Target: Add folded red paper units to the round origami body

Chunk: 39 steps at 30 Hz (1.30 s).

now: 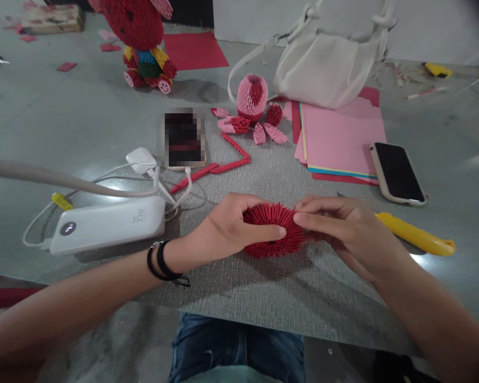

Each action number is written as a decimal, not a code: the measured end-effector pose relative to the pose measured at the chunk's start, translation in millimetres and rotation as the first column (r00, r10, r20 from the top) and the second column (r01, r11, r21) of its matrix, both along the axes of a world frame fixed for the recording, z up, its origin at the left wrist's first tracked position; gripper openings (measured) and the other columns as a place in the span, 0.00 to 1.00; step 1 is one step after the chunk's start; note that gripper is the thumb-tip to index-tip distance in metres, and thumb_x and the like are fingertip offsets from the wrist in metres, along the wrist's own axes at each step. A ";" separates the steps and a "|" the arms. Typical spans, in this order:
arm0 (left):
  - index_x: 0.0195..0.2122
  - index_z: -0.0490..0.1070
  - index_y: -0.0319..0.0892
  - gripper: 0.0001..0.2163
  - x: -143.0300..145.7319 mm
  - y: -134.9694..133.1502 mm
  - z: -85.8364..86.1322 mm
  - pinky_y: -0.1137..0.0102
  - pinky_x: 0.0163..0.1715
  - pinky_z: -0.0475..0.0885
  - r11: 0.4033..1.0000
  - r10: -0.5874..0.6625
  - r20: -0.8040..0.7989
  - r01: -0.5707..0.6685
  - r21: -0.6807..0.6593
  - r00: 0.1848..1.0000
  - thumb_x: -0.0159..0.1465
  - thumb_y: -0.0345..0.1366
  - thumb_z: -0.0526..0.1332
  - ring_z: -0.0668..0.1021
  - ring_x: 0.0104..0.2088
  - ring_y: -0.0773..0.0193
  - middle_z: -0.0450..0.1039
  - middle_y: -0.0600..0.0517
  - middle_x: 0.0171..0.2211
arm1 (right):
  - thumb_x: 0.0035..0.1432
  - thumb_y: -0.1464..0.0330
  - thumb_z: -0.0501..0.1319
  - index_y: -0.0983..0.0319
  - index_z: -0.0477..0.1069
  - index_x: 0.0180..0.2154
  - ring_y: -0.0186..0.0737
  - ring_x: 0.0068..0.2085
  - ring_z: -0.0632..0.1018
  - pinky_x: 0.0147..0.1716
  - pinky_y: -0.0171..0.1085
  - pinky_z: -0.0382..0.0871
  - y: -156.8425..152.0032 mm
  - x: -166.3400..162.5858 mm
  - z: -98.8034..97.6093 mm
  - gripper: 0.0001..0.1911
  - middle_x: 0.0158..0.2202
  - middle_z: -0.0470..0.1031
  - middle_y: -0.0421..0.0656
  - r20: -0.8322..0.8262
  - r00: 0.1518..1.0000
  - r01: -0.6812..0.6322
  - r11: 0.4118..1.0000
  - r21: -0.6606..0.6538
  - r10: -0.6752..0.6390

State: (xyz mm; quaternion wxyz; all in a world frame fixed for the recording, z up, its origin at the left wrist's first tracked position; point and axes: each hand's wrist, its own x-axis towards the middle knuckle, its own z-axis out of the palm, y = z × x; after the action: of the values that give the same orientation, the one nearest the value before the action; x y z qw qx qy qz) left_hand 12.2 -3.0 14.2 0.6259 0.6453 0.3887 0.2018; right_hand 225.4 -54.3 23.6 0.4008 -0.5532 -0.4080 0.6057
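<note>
A round red folded-paper piece (pixel 272 230), spiky with many small points, rests on the grey mat (pixel 271 287) in front of me. My left hand (pixel 227 231) wraps round its left side, thumb laid across the top. My right hand (pixel 343 231) grips its right edge with the fingers pressed together. The fingertips of both hands almost meet over the piece. Black bands circle my left wrist.
A white power bank (pixel 107 224) with cables lies at the left. A yellow cutter (pixel 417 234) and a phone (pixel 397 173) lie at the right by stacked pink paper (pixel 339 141). Further back are a pink paper vase (pixel 252 97), red strips (pixel 223 166), a white bag (pixel 327 64) and a red figure (pixel 141 37).
</note>
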 end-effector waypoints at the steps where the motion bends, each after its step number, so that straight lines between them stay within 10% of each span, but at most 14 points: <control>1: 0.40 0.82 0.38 0.15 0.0 0.0 0.7 0.73 0.30 0.70 1.000 -0.003 -0.003 0.003 -0.012 1.000 0.58 0.44 0.73 0.75 0.30 0.66 0.78 0.52 0.30 | 0.49 0.64 0.79 0.55 0.84 0.26 0.32 0.32 0.77 0.31 0.27 0.74 0.5 0.8 0.3 0.06 0.31 0.79 0.39 0.000 1.000 -0.016 1.000 0.010 0.016; 10: 0.39 0.83 0.40 0.10 -2.5 -0.7 -1.2 0.73 0.36 0.75 0.955 -0.044 0.193 0.098 -0.280 0.980 0.57 0.37 0.75 0.79 0.32 0.68 0.82 0.53 0.33 | 0.58 0.61 0.74 0.43 0.85 0.44 0.40 0.41 0.81 0.40 0.37 0.78 4.4 19.8 10.3 0.11 0.42 0.84 0.39 0.321 0.942 -0.196 0.941 0.275 0.102; 28: 0.35 0.85 0.41 0.10 1.6 2.2 10.2 0.78 0.35 0.73 0.887 -0.082 0.237 0.179 -0.426 0.968 0.52 0.25 0.76 0.79 0.31 0.71 0.83 0.55 0.31 | 0.57 0.57 0.73 0.50 0.86 0.34 0.43 0.36 0.82 0.34 0.39 0.75 8.0 17.6 10.8 0.06 0.34 0.85 0.40 0.500 0.859 -0.271 0.926 0.262 0.110; 39: 0.38 0.84 0.40 0.11 -0.6 0.2 -3.6 0.75 0.33 0.73 0.939 0.001 0.196 0.066 -0.337 0.981 0.55 0.37 0.77 0.79 0.30 0.69 0.83 0.53 0.33 | 0.53 0.62 0.77 0.50 0.86 0.33 0.37 0.32 0.84 0.35 0.35 0.84 6.9 24.4 6.6 0.04 0.32 0.85 0.39 0.088 0.995 0.022 0.975 0.221 -0.042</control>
State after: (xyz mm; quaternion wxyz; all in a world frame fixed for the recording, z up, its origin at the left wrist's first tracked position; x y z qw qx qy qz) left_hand 11.7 -2.8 10.6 0.7664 0.5106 0.3444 0.1825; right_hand 249.8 -47.5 30.2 0.4499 -0.5395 -0.4816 0.5240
